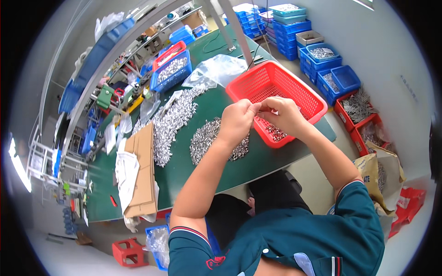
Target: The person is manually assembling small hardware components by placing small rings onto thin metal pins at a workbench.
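My left hand [238, 120] and my right hand [282, 115] meet over the near left part of a red plastic basket [301, 87]. The fingers of both are pinched together at the fingertips. Whatever they pinch is too small and too covered by the fingers to make out. Small shiny metal parts [276, 133] lie in the bottom of the basket. Below and left of my left hand, a round pile of small metal parts [202, 142] rests on the green table [267, 161]. A longer heap of similar metal parts [172, 122] spreads farther left.
A flat piece of cardboard [141, 170] and a white cloth [125, 172] lie at the table's left. Clear plastic bags [216, 69] and a blue bin of metal parts [171, 71] sit at the back. Stacked blue crates [317, 60] line the right wall. A metal post [239, 32] rises behind the basket.
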Demonstrator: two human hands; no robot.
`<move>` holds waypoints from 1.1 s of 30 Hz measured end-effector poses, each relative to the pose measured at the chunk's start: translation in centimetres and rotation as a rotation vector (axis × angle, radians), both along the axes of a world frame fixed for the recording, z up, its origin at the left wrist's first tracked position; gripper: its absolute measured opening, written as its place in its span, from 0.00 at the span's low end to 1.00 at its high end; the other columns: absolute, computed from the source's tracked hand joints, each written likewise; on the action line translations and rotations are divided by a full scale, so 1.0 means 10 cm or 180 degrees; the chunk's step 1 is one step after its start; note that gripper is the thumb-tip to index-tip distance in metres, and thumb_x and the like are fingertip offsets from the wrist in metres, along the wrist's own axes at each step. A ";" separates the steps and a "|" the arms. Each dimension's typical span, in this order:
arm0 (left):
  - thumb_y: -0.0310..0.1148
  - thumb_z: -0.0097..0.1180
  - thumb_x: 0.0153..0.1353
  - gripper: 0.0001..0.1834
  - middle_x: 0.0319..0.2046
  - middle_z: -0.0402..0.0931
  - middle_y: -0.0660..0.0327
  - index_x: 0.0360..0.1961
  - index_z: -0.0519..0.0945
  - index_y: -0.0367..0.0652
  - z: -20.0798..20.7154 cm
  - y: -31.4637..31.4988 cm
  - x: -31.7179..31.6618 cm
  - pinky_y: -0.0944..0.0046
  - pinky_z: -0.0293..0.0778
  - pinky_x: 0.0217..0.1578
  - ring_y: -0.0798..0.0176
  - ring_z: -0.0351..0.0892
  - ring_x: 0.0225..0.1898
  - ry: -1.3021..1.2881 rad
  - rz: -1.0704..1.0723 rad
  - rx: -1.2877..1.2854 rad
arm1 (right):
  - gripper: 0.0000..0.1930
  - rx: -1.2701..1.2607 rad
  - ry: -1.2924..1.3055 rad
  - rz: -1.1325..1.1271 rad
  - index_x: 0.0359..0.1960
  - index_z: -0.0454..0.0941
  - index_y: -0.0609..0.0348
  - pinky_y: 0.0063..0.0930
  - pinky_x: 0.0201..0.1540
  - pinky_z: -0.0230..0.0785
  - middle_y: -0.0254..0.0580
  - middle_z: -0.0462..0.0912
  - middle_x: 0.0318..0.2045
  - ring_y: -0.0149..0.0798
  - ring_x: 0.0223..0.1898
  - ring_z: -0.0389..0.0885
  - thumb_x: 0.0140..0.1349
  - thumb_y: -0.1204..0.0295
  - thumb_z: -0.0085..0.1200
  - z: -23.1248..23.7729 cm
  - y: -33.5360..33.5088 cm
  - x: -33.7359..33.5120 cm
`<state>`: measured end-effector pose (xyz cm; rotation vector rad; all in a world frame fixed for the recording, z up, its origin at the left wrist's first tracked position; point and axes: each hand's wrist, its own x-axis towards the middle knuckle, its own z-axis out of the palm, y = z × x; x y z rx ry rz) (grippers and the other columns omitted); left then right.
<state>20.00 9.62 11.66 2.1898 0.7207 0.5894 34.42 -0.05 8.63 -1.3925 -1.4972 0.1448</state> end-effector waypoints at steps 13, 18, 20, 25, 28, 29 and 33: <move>0.40 0.51 0.66 0.19 0.12 0.68 0.68 0.20 0.73 0.39 -0.24 0.25 0.03 0.70 0.60 0.16 0.75 0.65 0.14 0.0055 0.0141 0.0416 | 0.09 -0.0481 -0.0869 -0.0486 0.34 0.81 0.56 0.35 0.41 0.72 0.43 0.83 0.33 0.43 0.39 0.81 0.51 0.70 0.61 -0.11 -0.08 0.19; 0.40 0.50 0.67 0.19 0.13 0.68 0.68 0.21 0.73 0.40 -0.21 0.07 0.08 0.72 0.59 0.17 0.77 0.64 0.15 -0.0029 0.0114 -0.0243 | 0.10 -0.0239 0.0716 0.0204 0.34 0.80 0.63 0.31 0.37 0.75 0.48 0.83 0.30 0.42 0.33 0.84 0.52 0.70 0.62 -0.21 0.08 0.01; 0.40 0.50 0.67 0.19 0.13 0.68 0.68 0.21 0.73 0.40 -0.21 0.04 0.05 0.72 0.59 0.17 0.77 0.64 0.15 -0.0101 0.0117 -0.0410 | 0.09 -0.0230 0.0709 0.0090 0.32 0.80 0.63 0.30 0.36 0.75 0.49 0.83 0.27 0.42 0.31 0.84 0.53 0.71 0.62 -0.17 0.07 -0.02; 0.39 0.51 0.67 0.18 0.14 0.69 0.69 0.22 0.73 0.40 -0.25 0.05 -0.06 0.74 0.59 0.18 0.77 0.64 0.16 -0.0210 -0.0090 -0.0902 | 0.06 -0.0313 0.0311 0.0213 0.31 0.80 0.62 0.32 0.36 0.74 0.47 0.83 0.27 0.43 0.32 0.84 0.51 0.75 0.60 -0.16 0.02 -0.02; 0.40 0.52 0.66 0.17 0.13 0.68 0.69 0.22 0.74 0.41 -0.25 0.07 -0.19 0.75 0.58 0.17 0.78 0.63 0.15 -0.0441 -0.0049 -0.1333 | 0.07 -0.0547 -0.0097 0.0283 0.31 0.80 0.61 0.33 0.36 0.74 0.47 0.83 0.27 0.46 0.32 0.83 0.50 0.74 0.60 -0.07 -0.02 0.04; 0.41 0.53 0.65 0.17 0.13 0.68 0.70 0.23 0.74 0.42 -0.23 0.07 -0.25 0.76 0.57 0.16 0.78 0.62 0.14 -0.0494 -0.0031 -0.1559 | 0.06 -0.0652 -0.0273 0.0265 0.31 0.79 0.63 0.29 0.35 0.73 0.45 0.82 0.27 0.39 0.31 0.82 0.50 0.79 0.60 -0.04 -0.04 0.07; 0.41 0.53 0.65 0.16 0.14 0.69 0.69 0.24 0.73 0.43 -0.22 0.16 -0.71 0.76 0.56 0.14 0.76 0.62 0.14 -0.0674 0.0213 -0.2376 | 0.06 -0.0604 -0.1206 -0.0339 0.32 0.78 0.62 0.37 0.38 0.72 0.46 0.80 0.29 0.48 0.34 0.80 0.52 0.78 0.57 -0.06 -0.12 0.24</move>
